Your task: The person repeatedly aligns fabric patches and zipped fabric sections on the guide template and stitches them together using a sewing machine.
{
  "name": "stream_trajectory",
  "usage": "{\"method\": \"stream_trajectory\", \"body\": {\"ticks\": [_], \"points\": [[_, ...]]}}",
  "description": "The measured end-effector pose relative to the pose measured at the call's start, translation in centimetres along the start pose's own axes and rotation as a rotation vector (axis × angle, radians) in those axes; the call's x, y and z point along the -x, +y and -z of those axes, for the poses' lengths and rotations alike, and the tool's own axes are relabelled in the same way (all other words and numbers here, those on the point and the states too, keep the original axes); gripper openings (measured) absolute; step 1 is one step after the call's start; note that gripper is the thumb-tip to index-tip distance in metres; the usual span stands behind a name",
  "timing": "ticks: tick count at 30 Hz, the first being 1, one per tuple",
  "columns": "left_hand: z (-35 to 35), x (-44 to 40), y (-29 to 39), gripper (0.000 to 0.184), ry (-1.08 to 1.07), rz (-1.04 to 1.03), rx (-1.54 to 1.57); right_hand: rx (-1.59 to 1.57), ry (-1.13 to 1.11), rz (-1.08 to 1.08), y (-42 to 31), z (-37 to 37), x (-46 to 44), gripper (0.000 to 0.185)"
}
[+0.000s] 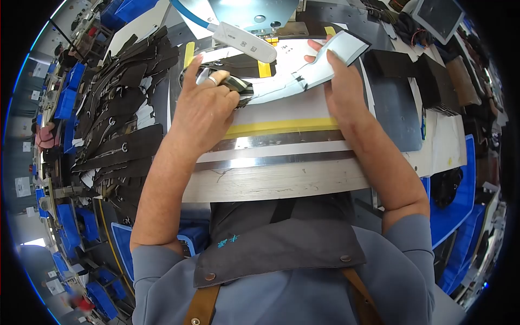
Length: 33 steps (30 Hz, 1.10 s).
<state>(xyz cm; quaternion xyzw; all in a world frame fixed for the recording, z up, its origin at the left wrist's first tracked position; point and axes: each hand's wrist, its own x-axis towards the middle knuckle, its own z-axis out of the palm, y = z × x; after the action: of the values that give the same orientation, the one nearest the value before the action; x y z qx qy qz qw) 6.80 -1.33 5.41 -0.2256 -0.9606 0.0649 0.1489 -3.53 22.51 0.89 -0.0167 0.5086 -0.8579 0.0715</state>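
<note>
Blue bins (pixel 452 195) crowd the floor on the right, dark cloth pieces (pixel 116 103) heap up on the left, and between them we have the worktable (pixel 260 181), a white sheet (pixel 287 115) lying on it with yellow tape (pixel 281 126) along the near edge. Centre stage, just above that sheet, stretches the pale strip (pixel 317 70), slung between two bare hands! Left hand (pixel 203 111): index finger out straight, the others curled down on the striped cloth (pixel 235 83) bunched at the strip's left end; whether the two are joined, I can't tell. Right hand (pixel 346 81): thumb on the near face, fingers round behind, the strip pinched between them close to its wide end. Now, how does it handle? Light, I'd judge, and bendy rather than stiff, since it bows along its length while that wide end stands out fairly flat. Its smooth, shiny face could slide under a fingertip, and it looks likelier to crease than to break. Best grip, for my money: thumb and fingers flat near each end, light tension, keeping off the dark-edged fold mid-length. Just beyond, the white handle (pixel 246 42) leans in close, so elbow room is tight.
</note>
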Motion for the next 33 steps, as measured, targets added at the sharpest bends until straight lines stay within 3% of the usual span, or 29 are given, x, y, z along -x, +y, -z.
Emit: {"method": "stream_trajectory", "body": {"ticks": [3,6,7,9,11,13,14,15,17,18,19,21,22,25,29,30,33], "points": [[0.6,-1.0,0.0,0.009,-0.063,0.071,-0.151,0.166,-0.017,0.038,-0.3,3.2,-3.1,0.045],[-0.5,-1.8,0.8,0.014,-0.087,0.003,-0.236,0.87,-0.178,-0.062,-1.8,3.8,-4.5,0.062],[-1.0,-2.0,1.4,0.014,-0.089,-0.002,-0.233,0.869,-0.172,-0.065,-1.8,3.7,-4.5,0.062],[-2.1,-2.5,2.3,0.019,0.044,-0.141,-0.002,1.595,-0.431,0.474,-1.8,3.6,-4.4,0.069],[-2.3,-3.0,2.3,0.023,0.099,-0.216,-0.018,1.548,-0.417,0.52,-1.7,2.7,-4.4,0.067],[-2.9,-3.0,1.9,0.025,0.126,-0.159,-0.034,1.703,-0.613,0.563,-1.9,1.6,-4.7,0.065],[-3.0,-2.9,1.8,0.027,0.099,-0.128,-0.086,1.671,-0.598,0.699,-1.0,1.7,-5.0,0.064],[-2.9,-3.2,1.8,0.027,0.097,-0.136,-0.086,1.669,-0.591,0.695,-0.6,1.7,-5.5,0.064],[-2.7,-3.8,2.0,0.031,-0.083,0.05,-0.135,1.608,-0.659,0.815,-0.1,1.6,-6.3,0.063],[-2.5,-4.2,1.6,0.046,-0.055,0.081,-0.069,1.649,-0.636,0.802,-0.2,1.4,-6.2,0.056],[-2.7,-4.4,1.2,0.046,-0.056,0.075,-0.068,1.65,-0.63,0.798,-0.5,1.2,-6.2,0.056],[-3.2,-4.7,0.7,0.065,0.194,0.091,-0.029,1.638,-0.675,0.749,-1.0,0.9,-6.1,0.046],[-3.5,-4.8,0.6,0.076,0.161,0.122,0.003,1.639,-0.67,0.745,-0.8,1.1,-6.4,0.046],[-3.7,-5.4,0.6,0.074,0.223,0.108,-0.015,1.564,-0.669,0.852,-0.1,1.5,-7.3,0.039],[-4.4,-5.4,0.7,0.038,0.128,0.125,0.101,1.457,-0.746,0.822,-0.1,1.6,-7.6,0.036],[-4.5,-5.6,0.5,0.025,0.197,0.016,0.136,1.449,-0.766,0.801,-0.1,1.6,-7.6,0.036],[-5.4,-5.8,0.6,0.024,0.174,0.115,0.316,1.397,-0.798,0.822,0.5,1.7,-8.2,0.035]]}}
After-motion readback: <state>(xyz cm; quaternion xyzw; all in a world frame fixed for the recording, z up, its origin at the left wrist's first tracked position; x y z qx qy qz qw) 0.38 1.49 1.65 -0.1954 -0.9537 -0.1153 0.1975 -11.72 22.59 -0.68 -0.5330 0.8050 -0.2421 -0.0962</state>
